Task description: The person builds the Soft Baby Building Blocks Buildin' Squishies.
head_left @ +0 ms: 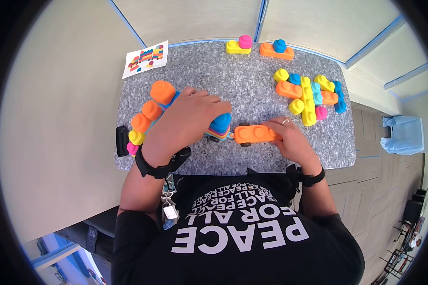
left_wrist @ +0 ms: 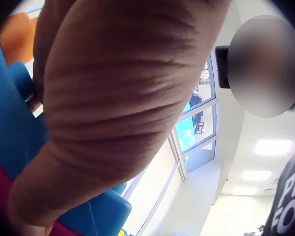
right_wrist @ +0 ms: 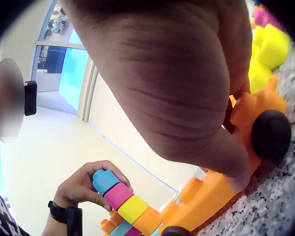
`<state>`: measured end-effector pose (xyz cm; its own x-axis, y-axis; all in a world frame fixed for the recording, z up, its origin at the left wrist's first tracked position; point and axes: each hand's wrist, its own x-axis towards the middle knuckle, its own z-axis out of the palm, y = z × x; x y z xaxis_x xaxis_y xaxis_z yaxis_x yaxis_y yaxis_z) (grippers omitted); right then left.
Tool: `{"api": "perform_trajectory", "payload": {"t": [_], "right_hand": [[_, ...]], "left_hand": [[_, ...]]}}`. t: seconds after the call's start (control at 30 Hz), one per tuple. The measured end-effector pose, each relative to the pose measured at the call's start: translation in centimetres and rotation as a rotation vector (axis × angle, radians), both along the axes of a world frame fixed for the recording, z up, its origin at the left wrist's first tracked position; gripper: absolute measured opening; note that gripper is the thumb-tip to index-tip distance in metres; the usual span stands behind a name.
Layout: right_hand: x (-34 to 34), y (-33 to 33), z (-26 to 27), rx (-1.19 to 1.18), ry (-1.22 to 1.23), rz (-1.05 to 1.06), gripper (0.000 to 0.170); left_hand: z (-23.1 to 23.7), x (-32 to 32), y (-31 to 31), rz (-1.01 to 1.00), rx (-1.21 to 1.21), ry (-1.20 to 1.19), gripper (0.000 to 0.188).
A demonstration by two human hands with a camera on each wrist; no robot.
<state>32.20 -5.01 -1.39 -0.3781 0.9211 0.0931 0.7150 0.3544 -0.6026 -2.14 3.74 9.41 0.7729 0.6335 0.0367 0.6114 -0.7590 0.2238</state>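
Observation:
My left hand (head_left: 195, 116) grips the top of a stacked toy-brick build from above, fingers and thumb round it. Blue bricks (head_left: 220, 123) top its right end; in the right wrist view, blue, pink, yellow (right_wrist: 133, 209) and orange layers show below. Much of the build lies hidden under that hand and forearm. My right hand (head_left: 295, 140) holds the right end of a long orange brick base with black wheels (head_left: 252, 134), its thumb along the near side in the right wrist view. Base and build meet end to end at a small link (head_left: 231, 135).
Orange (head_left: 152, 110), yellow and pink bricks line the left forearm's outer side, near a black case (head_left: 122, 141). A picture card (head_left: 146, 59) lies far left. A yellow-and-pink pair (head_left: 238, 46) and an orange-and-blue pair (head_left: 277, 50) sit at the back. Several loose bricks (head_left: 308, 102) cluster at right.

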Motion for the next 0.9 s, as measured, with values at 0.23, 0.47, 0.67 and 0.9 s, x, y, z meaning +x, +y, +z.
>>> {"api": "perform_trajectory", "payload": {"t": [0.23, 0.47, 0.67, 0.9], "right_hand": [[0.4, 0.3, 0.2, -0.045, 0.024, 0.021, 0.07], [0.6, 0.4, 1.6, -0.182, 0.039, 0.078, 0.073], [0.7, 0.5, 1.3, -0.198, 0.066, 0.096, 0.074], [0.9, 0.4, 0.7, -0.183, 0.073, 0.081, 0.077]], "left_hand": [[-0.2, 0.0, -0.1, -0.008, -0.026, -0.016, 0.049], [-0.3, -0.5, 0.0, -0.03, -0.066, -0.097, 0.049], [0.3, -0.6, -0.2, -0.027, -0.086, -0.055, 0.053], [-0.1, -0.6, -0.9, -0.027, -0.065, -0.105, 0.057]]}}
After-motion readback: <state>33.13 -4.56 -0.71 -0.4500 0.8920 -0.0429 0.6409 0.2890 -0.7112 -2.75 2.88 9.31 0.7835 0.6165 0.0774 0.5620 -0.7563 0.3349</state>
